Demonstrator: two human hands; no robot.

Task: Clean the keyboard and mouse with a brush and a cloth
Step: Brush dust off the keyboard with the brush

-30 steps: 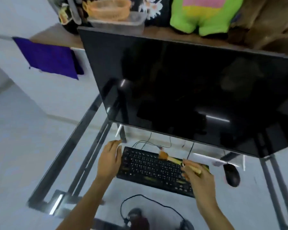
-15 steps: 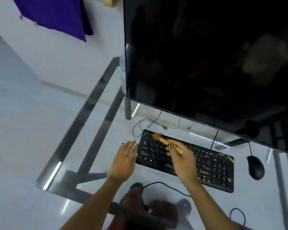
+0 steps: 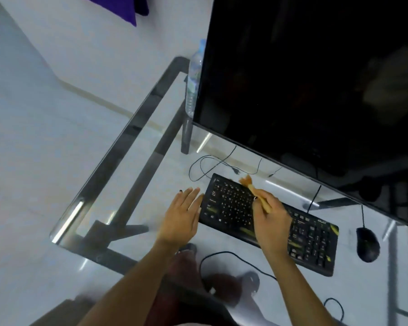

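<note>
A black keyboard (image 3: 311,238) with yellow marks lies slanted on the glass desk (image 3: 137,128). My right hand (image 3: 270,225) grips a wooden brush (image 3: 251,185), whose orange bristles rest at the keyboard's far edge, toward its left end. My left hand (image 3: 183,216) lies flat with fingers apart against the keyboard's left end. A black mouse (image 3: 367,243) sits on the glass to the right of the keyboard. A purple cloth (image 3: 114,7) hangs at the top left, far from both hands.
A big dark monitor (image 3: 316,78) looms over the back of the desk. A clear water bottle (image 3: 193,76) stands behind its left edge. Thin cables (image 3: 212,163) loop behind the keyboard. Under the glass are a dark metal frame, more cable and my legs.
The view has tilted down and swung left. My right hand has swept the brush from the keyboard's middle toward its far left, now at the back edge. My left hand stays at the left end.
</note>
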